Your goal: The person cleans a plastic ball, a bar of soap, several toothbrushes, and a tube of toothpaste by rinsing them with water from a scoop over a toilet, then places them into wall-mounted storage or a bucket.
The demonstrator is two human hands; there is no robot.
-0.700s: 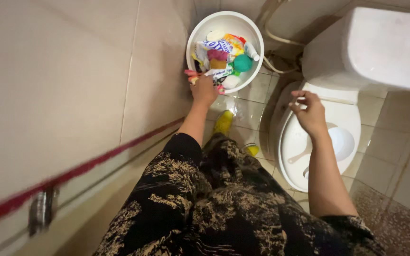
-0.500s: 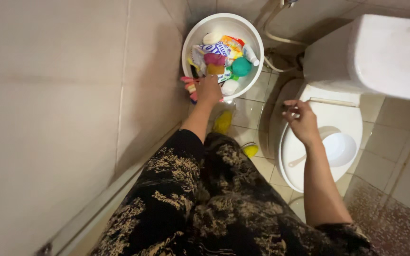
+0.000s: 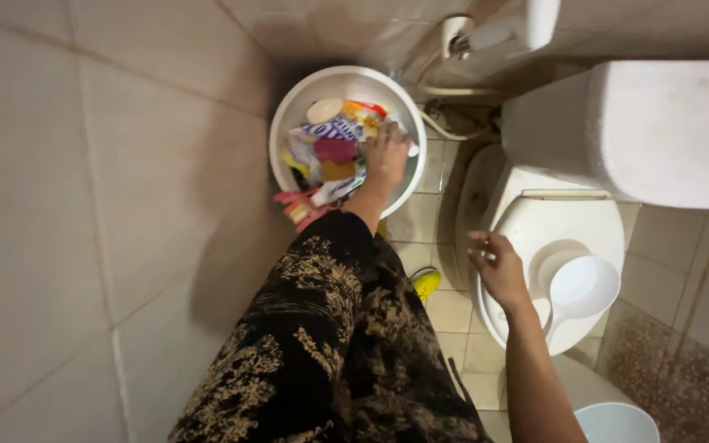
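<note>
L hand (image 3: pixel 386 156) is down inside the white basin (image 3: pixel 287 115) in the corner by the wall, palm over the far-right side of the pile, fingers curled down into the stuff. Can't tell if they've actually closed on anything; whatever's under the palm is hidden. Basin's crammed: a printed packet (image 3: pixel 331 130), maroon cloth (image 3: pixel 335 150), round white lid (image 3: pixel 322 110), pink-and-yellow bits (image 3: pixel 295 205) hanging over the near rim. R hand (image 3: pixel 498 267) sits loose at the front-left edge of the closed toilet lid (image 3: pixel 527 226), fingers relaxed, empty, near the white dipper (image 3: pixel 578 289) lying on the lid but not touching it. To do this well, I'd say: pin one item w/ the fingertips before lifting, keep the wrist low, come up slow so the overhanging bits don't get dragged onto the tiled floor (image 3: pixel 453 312). R hand on the lid looks like decent bracing while leaning in.
</note>
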